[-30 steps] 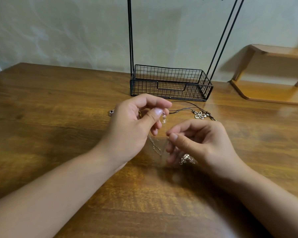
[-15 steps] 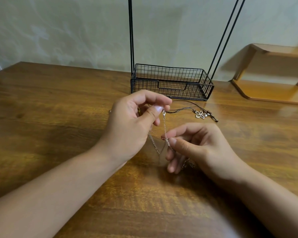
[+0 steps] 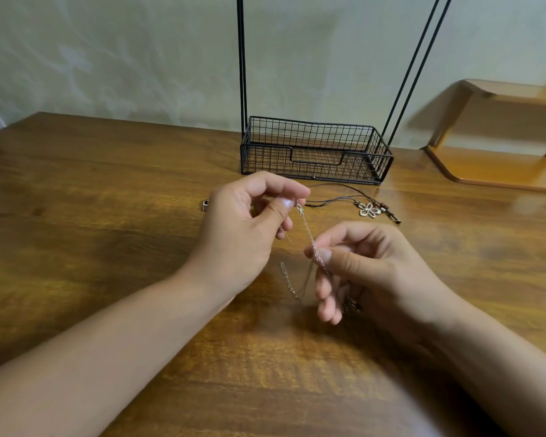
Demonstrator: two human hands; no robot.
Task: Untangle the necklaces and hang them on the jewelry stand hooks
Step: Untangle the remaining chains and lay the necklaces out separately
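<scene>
The chain (image 3: 306, 227) is held tight above the tabletop (image 3: 108, 216), slanting from the left hand (image 3: 243, 228), pinching its clasp end, down to the right hand (image 3: 369, 266), pinching lower. The stand (image 3: 316, 152) is straight behind.

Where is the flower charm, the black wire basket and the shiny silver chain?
flower charm (image 3: 369, 210), head view, middle of the petals.
black wire basket (image 3: 316, 152), head view, front wall.
silver chain (image 3: 306, 225), head view, stretch between left hand (image 3: 246, 228) and right hand (image 3: 369, 266).
</scene>
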